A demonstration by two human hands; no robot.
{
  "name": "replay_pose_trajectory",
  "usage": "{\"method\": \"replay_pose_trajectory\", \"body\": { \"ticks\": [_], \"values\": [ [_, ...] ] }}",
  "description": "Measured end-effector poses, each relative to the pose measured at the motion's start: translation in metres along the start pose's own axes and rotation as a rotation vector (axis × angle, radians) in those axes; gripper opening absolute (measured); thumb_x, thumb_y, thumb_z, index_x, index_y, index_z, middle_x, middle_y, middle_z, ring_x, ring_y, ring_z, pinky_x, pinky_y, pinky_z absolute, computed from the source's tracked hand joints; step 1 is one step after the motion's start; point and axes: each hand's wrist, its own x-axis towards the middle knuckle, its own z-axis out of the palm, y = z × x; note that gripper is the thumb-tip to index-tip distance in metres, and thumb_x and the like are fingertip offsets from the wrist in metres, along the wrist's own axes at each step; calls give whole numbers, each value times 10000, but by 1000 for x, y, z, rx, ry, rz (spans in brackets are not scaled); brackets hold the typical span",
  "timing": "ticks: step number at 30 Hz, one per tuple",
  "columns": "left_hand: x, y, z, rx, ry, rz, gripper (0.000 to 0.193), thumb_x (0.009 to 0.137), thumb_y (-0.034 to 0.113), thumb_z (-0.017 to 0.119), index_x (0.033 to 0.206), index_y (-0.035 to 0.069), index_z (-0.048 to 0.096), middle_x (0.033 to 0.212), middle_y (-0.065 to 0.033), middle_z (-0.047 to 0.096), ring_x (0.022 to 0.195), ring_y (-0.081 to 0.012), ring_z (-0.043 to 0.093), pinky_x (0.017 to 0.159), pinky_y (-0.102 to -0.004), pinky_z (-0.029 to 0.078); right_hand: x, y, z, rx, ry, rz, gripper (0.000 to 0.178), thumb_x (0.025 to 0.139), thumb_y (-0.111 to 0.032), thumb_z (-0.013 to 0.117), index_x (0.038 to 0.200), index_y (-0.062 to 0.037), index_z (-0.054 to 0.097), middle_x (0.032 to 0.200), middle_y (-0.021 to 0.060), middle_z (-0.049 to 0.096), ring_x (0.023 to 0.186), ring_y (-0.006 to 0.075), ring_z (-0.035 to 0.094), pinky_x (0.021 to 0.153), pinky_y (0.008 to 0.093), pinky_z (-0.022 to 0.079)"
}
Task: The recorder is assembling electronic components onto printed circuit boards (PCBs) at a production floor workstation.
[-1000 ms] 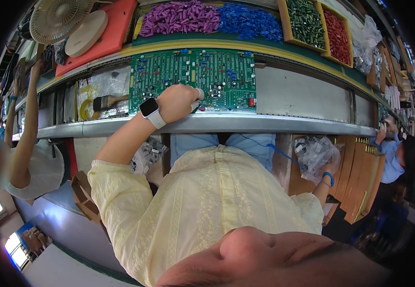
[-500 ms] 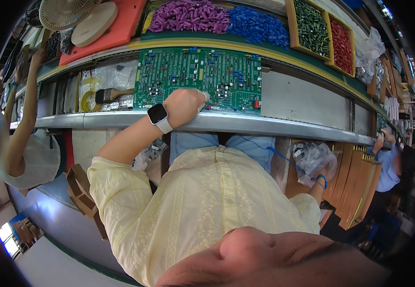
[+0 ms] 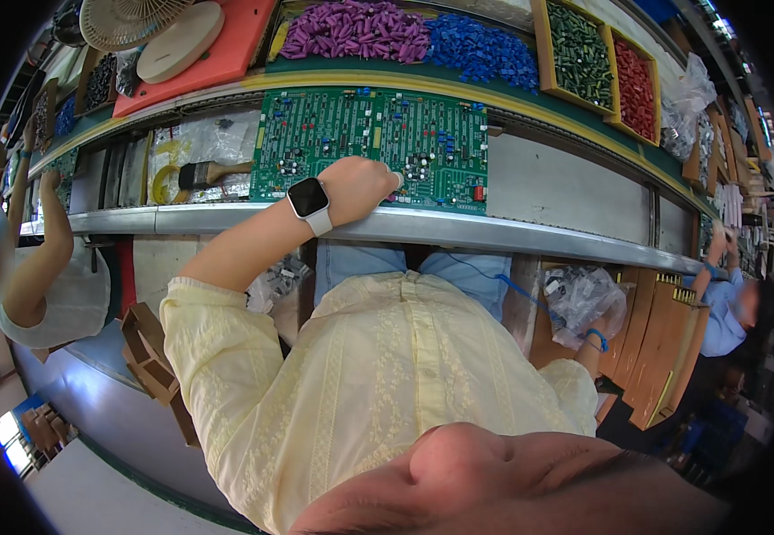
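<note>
My left hand (image 3: pixel 364 187), with a watch at its wrist, rests over the lower middle of a green circuit board (image 3: pixel 315 134) crowded with small components. Its fingers are bent and pressed together, a pale cover showing on a fingertip. Whatever they pinch, if anything, is too small to make out. Low on the right, my right hand (image 3: pixel 594 332), a blue band at its wrist, reaches into a clear plastic bag (image 3: pixel 574 299) of grey and white parts. The bag's folds hide the fingers.
Purple parts (image 3: pixel 355 31) and blue parts (image 3: pixel 480 51) lie behind the board, beside trays of green parts (image 3: pixel 580 53) and red parts (image 3: pixel 637 89). A brush (image 3: pixel 213 173) lies left of the board. A metal rail (image 3: pixel 315 218) runs in front. Co-workers sit at both sides.
My left hand has shifted slightly right along the board. My right hand stays at the bag. The co-worker on the left has lowered a raised arm.
</note>
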Motion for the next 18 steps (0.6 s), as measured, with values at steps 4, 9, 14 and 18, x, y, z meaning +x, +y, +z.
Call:
{"method": "replay_pose_trajectory", "body": {
  "ticks": [4,9,14,18],
  "values": [
    [2,6,0,28,38,-27,64,743,84,532,759,35,568,718,-137,604,688,-309,612,600,-388,497,-9,-16,-18,31,-26,-70,369,844,-207,521,1183,-62,514,1216,125,518,1107,279,489,918,327,391],
    [3,4,1,28,50,2,69,736,84,531,767,37,570,719,-136,605,692,-309,612,597,-385,499,-7,-13,-17,-105,-27,-154,363,830,-160,539,1175,-51,516,1211,127,521,1092,271,501,911,314,398],
    [6,-4,4,41,28,16,62,729,83,539,768,45,570,719,-132,606,704,-309,609,608,-393,495,-2,6,-5,-111,-35,-91,347,840,-131,524,1178,-53,513,1200,122,527,1085,275,503,909,312,401],
    [2,-6,7,-70,63,-25,63,726,86,550,761,38,571,711,-141,601,697,-316,605,603,-404,490,-8,-42,-28,103,-70,50,332,849,-118,510,1173,-41,511,1183,125,535,1074,275,506,902,299,402]
  ]
}}
